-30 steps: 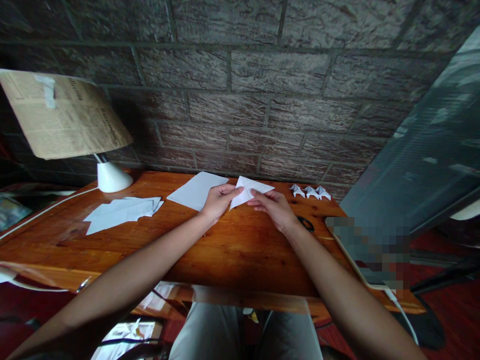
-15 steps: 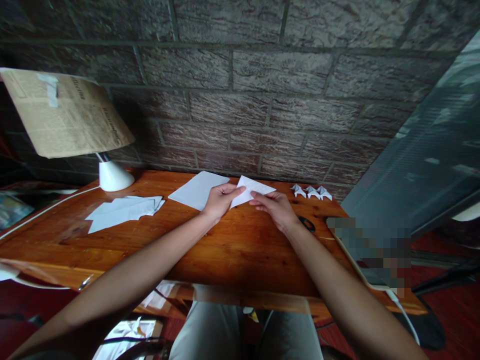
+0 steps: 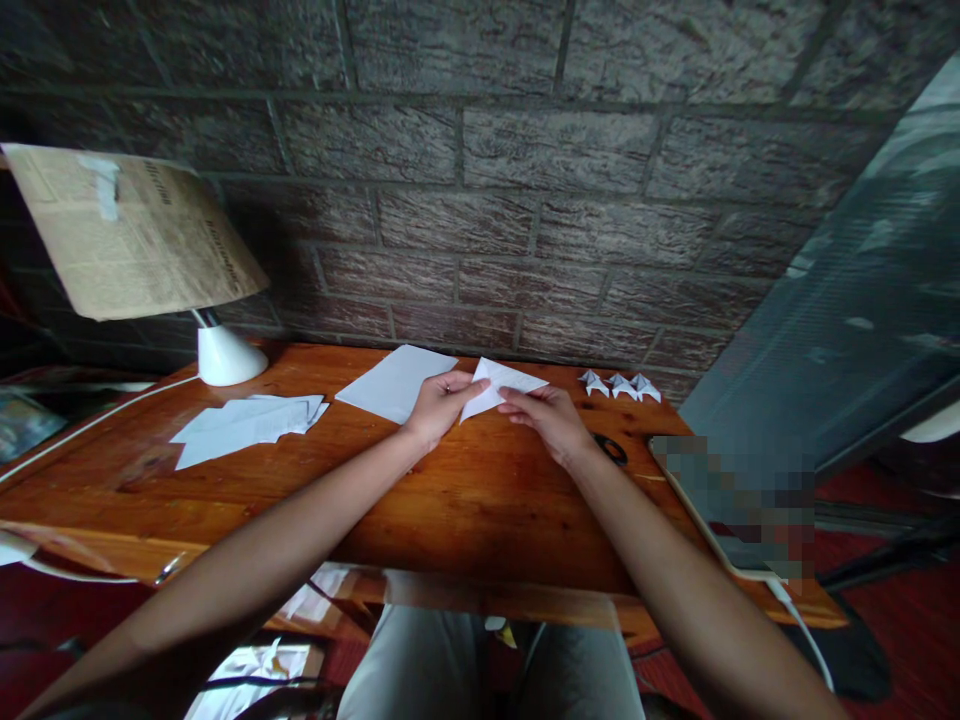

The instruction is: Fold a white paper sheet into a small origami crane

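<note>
Head view: folded white paper (image 3: 501, 384) held over far-centre of wooden desk (image 3: 465, 500), btwn both hands. Left hand (image 3: 439, 404) pinching paper's left corner; right hand (image 3: 546, 414) closed on near edge, right of centre. Long axis roughly left-right, tip toward right. Both hands touching it, equally near. Flat sheet (image 3: 395, 381) just left; three small folded pieces (image 3: 619, 384) well right.
</note>
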{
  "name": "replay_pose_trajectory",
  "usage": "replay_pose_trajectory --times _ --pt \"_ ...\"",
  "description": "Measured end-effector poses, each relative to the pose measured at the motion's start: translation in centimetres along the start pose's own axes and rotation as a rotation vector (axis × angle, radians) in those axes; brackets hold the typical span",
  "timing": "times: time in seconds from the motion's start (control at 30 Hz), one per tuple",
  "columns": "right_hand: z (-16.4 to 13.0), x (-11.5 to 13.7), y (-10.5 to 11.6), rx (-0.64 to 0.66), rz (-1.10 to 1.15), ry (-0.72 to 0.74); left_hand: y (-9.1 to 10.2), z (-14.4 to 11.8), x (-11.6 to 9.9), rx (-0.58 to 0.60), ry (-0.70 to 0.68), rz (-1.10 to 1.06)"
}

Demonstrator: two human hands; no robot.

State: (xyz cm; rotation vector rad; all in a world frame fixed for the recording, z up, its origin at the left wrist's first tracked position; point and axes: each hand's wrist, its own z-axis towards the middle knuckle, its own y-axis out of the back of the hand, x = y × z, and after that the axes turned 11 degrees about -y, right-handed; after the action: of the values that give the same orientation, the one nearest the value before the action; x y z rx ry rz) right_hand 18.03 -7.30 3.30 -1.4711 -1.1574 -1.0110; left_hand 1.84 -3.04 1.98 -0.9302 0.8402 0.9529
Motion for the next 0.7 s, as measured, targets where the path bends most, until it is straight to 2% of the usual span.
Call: replay_pose_trajectory --times 0.23,0.7 --pt "-0.27 0.0 -0.12 0.044 -0.036 0.005 0.16 0.05 0.33 -0.005 -0.01 0.0" --pt "-0.25 -0.24 -0.43 0.015 -0.114 0.066 0.11 -0.08 0.22 0.045 -0.005 -0.058"
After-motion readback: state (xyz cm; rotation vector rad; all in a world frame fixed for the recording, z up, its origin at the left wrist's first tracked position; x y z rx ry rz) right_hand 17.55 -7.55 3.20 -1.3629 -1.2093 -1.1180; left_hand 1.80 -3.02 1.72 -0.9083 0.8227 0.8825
